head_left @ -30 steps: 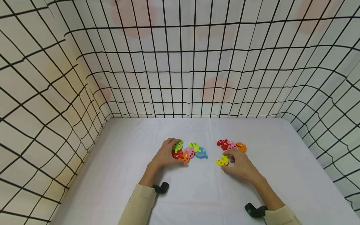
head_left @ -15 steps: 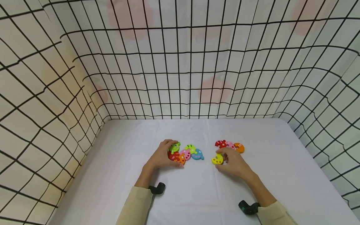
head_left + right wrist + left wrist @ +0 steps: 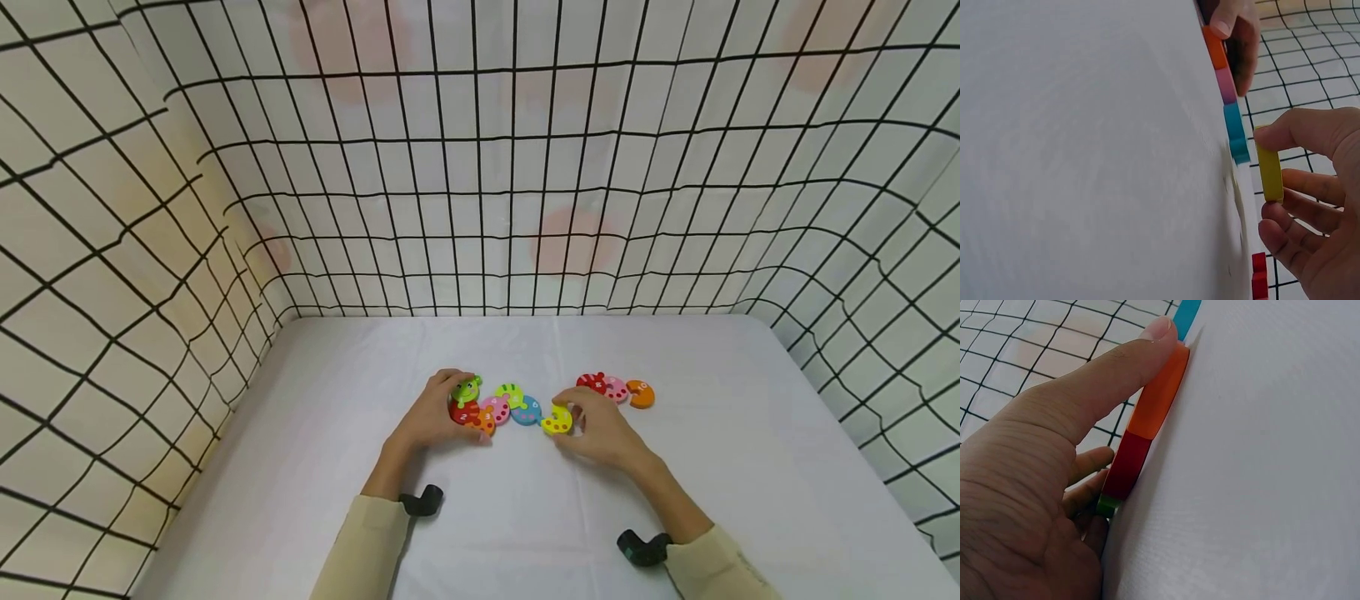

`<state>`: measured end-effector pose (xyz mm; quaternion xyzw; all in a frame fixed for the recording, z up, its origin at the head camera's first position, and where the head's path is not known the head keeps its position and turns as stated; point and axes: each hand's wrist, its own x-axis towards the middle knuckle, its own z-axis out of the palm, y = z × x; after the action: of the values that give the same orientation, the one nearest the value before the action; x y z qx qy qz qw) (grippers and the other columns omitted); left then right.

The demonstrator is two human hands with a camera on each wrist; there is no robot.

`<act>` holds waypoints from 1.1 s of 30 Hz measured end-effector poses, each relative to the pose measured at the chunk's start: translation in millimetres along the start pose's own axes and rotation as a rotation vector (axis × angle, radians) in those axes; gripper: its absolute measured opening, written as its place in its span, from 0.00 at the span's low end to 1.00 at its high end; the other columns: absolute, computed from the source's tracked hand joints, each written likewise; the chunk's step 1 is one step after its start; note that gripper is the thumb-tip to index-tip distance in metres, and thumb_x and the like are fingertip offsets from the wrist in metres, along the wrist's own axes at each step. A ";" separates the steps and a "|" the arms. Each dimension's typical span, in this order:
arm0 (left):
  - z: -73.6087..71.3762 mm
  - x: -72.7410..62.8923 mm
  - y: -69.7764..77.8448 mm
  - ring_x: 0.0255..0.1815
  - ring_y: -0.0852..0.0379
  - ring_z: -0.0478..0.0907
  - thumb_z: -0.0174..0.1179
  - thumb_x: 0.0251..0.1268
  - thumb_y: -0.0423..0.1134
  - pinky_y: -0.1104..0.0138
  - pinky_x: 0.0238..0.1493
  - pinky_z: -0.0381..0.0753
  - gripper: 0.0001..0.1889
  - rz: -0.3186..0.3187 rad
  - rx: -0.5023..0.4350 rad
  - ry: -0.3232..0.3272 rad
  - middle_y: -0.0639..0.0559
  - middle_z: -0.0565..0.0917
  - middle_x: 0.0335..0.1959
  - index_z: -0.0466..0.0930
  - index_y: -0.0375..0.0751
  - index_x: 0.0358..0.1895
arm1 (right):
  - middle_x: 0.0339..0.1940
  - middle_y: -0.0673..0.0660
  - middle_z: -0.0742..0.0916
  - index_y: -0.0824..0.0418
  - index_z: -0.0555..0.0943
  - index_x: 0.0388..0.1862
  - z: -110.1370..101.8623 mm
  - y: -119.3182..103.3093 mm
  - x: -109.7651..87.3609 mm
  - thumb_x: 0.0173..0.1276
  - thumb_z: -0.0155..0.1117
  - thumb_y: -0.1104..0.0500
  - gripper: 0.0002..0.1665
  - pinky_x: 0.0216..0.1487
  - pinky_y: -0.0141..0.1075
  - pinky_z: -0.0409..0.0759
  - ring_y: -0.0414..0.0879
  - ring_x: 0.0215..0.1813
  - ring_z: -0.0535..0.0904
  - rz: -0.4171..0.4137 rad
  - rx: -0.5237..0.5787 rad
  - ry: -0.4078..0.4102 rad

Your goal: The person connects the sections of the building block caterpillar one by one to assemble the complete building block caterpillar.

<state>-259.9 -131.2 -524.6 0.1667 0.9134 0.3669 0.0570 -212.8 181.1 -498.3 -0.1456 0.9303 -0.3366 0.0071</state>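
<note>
White wall covering with a black grid and faint pink patches point(image 3: 495, 167) stands behind a desk point(image 3: 495, 508) spread with white cloth. On the cloth, flat painted pieces form a winding row: a bright green face piece point(image 3: 468, 392), a red piece marked 2 point(image 3: 461, 413), an orange piece point(image 3: 486, 422), a pink red-dotted piece point(image 3: 497, 407), a lime-green striped piece point(image 3: 511, 394) and a blue rounded piece point(image 3: 527, 409). The left hand point(image 3: 435, 414) grips the row's near-left end, its thumb against the orange piece and its fingers curled around by the green face. The right hand point(image 3: 609, 429) pinches a yellow notched piece with reddish dots point(image 3: 556, 422) between thumb and fingers, just off the cloth and beside the blue piece's end. Beyond that hand, a dark-red piece point(image 3: 590, 382), a pink dotted piece point(image 3: 617, 389) and an orange notched piece point(image 3: 641, 394) lie close together.
</note>
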 end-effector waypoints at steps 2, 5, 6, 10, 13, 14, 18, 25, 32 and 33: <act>0.5 0.7 -0.8 0.76 0.47 0.65 0.82 0.36 0.65 0.46 0.73 0.72 0.56 -0.008 0.007 -0.003 0.49 0.64 0.77 0.69 0.57 0.75 | 0.56 0.55 0.86 0.59 0.84 0.59 3.3 -2.3 1.8 0.55 0.82 0.56 0.31 0.39 0.31 0.80 0.45 0.42 0.76 0.000 0.002 -0.004; 1.2 1.3 -1.3 0.76 0.46 0.65 0.82 0.37 0.65 0.45 0.72 0.72 0.56 -0.004 0.012 -0.004 0.48 0.64 0.77 0.68 0.56 0.75 | 0.58 0.55 0.86 0.59 0.83 0.60 7.1 -5.4 4.3 0.56 0.82 0.55 0.32 0.39 0.30 0.80 0.45 0.43 0.76 0.014 0.006 -0.014; 1.2 1.4 -1.1 0.76 0.46 0.65 0.82 0.37 0.65 0.44 0.72 0.72 0.56 -0.003 0.013 -0.003 0.48 0.65 0.77 0.68 0.56 0.75 | 0.58 0.55 0.86 0.60 0.83 0.60 7.8 -6.4 4.9 0.56 0.81 0.55 0.32 0.39 0.29 0.79 0.45 0.43 0.76 0.014 0.008 -0.016; 0.7 1.6 0.1 0.76 0.45 0.65 0.82 0.37 0.65 0.43 0.72 0.72 0.55 0.002 0.010 -0.006 0.47 0.65 0.77 0.69 0.55 0.75 | 0.58 0.56 0.86 0.60 0.83 0.60 10.0 -9.5 7.4 0.56 0.81 0.54 0.32 0.40 0.30 0.79 0.45 0.43 0.76 0.032 0.012 -0.021; 1.5 2.4 0.4 0.76 0.45 0.65 0.82 0.37 0.64 0.44 0.72 0.72 0.55 0.003 0.006 -0.008 0.47 0.64 0.77 0.69 0.55 0.75 | 0.57 0.56 0.85 0.60 0.84 0.59 10.8 -10.2 8.4 0.56 0.82 0.54 0.32 0.40 0.31 0.79 0.45 0.43 0.76 0.048 0.013 -0.026; 1.6 2.8 0.6 0.76 0.45 0.65 0.82 0.37 0.64 0.44 0.72 0.72 0.55 0.004 0.002 -0.009 0.47 0.64 0.77 0.69 0.55 0.75 | 0.57 0.55 0.85 0.59 0.84 0.59 11.3 -10.1 8.9 0.56 0.82 0.54 0.31 0.40 0.30 0.79 0.45 0.44 0.76 0.055 0.010 -0.029; 2.6 4.0 0.3 0.76 0.46 0.65 0.82 0.37 0.64 0.46 0.72 0.73 0.55 0.014 0.010 -0.007 0.48 0.64 0.77 0.69 0.55 0.75 | 0.57 0.55 0.85 0.59 0.84 0.58 13.4 -8.3 10.4 0.56 0.82 0.54 0.31 0.42 0.30 0.79 0.45 0.45 0.76 0.057 -0.010 -0.041; 2.9 5.2 -1.1 0.76 0.47 0.63 0.82 0.37 0.64 0.46 0.72 0.73 0.55 0.031 0.025 0.002 0.48 0.64 0.76 0.69 0.55 0.75 | 0.57 0.55 0.85 0.59 0.84 0.59 16.2 -10.9 12.8 0.56 0.82 0.53 0.32 0.44 0.31 0.80 0.44 0.45 0.75 0.080 -0.022 -0.051; 3.2 3.0 -2.7 0.76 0.45 0.64 0.82 0.37 0.64 0.46 0.72 0.73 0.58 0.017 0.024 0.007 0.45 0.65 0.77 0.67 0.51 0.77 | 0.56 0.54 0.84 0.58 0.84 0.59 20.8 -12.5 13.7 0.56 0.82 0.52 0.31 0.46 0.33 0.80 0.44 0.45 0.75 0.098 -0.035 -0.064; 3.1 2.7 -2.9 0.76 0.45 0.64 0.82 0.37 0.64 0.46 0.72 0.73 0.58 0.015 0.024 0.008 0.45 0.65 0.76 0.66 0.50 0.77 | 0.56 0.54 0.84 0.58 0.84 0.59 21.5 -12.5 13.8 0.56 0.82 0.52 0.31 0.46 0.33 0.80 0.44 0.45 0.74 0.098 -0.035 -0.062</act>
<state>-262.5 -130.2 -528.7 0.1730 0.9167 0.3570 0.0485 -220.3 154.7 -505.9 -0.1101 0.9415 -0.3146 0.0499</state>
